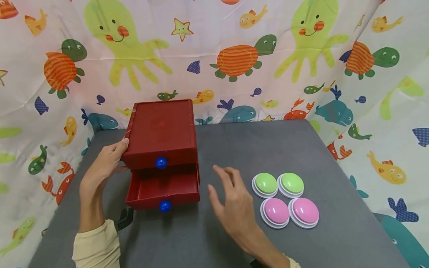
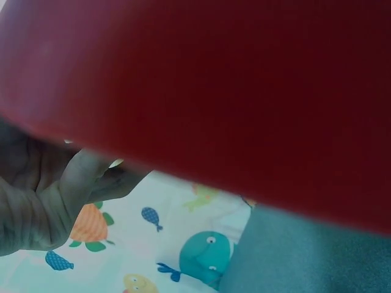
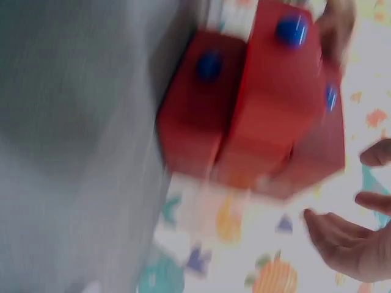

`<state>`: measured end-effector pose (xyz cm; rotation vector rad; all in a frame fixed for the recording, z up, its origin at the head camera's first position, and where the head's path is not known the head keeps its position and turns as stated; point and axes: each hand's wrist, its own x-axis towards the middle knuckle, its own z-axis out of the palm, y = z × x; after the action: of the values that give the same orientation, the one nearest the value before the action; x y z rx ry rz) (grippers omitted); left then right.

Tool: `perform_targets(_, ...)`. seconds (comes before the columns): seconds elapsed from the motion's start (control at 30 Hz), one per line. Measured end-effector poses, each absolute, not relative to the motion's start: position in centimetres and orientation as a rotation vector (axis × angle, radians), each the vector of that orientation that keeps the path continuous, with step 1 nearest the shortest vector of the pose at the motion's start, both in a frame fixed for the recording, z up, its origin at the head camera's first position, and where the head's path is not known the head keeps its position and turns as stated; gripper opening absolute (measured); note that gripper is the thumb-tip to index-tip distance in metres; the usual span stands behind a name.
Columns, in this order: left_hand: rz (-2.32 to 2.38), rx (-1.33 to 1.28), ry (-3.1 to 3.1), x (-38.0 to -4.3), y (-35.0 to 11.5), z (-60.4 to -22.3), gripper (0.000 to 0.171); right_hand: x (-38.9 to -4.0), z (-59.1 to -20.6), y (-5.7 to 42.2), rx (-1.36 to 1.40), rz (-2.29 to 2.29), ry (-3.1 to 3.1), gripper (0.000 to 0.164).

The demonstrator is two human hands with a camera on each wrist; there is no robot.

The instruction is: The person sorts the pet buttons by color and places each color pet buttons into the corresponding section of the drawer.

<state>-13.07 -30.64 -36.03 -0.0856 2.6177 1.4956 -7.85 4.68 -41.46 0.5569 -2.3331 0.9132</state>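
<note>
A small red drawer box point(image 1: 162, 128) stands left of the middle of the table. Its middle drawer point(image 1: 164, 186) is pulled out and bare inside, with a blue knob point(image 1: 165, 206) on its front. Blue knobs also mark the closed top drawer and, in the right wrist view, the bottom drawer point(image 3: 189, 116). My left hand point(image 1: 104, 162) grips the box's left side, thumb at the top edge; its fingers are partly hidden. My right hand point(image 1: 234, 203), fingers loosely spread and holding nothing, hovers right of the pulled-out drawer.
Right of my right hand sit two green push lights point(image 1: 266, 183) point(image 1: 292, 183) and two pink ones point(image 1: 276, 211) point(image 1: 305, 211) with white bases. A sea-animal curtain point(image 1: 207, 48) hangs behind and beside the grey table point(image 1: 251, 145).
</note>
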Motion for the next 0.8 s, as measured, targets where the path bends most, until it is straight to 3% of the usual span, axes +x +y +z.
perform_targets(0.37,1.493,-0.111,2.598,-13.7,-30.5,-36.3,0.076,-14.5,-43.5,15.1,0.541,0.381,-3.158,0.068)
perform_targets(0.8,1.496,-0.142,2.611,-13.2,-30.8,-36.0,0.076,-16.0,-45.3,15.8,0.553,0.368,-3.173,0.079)
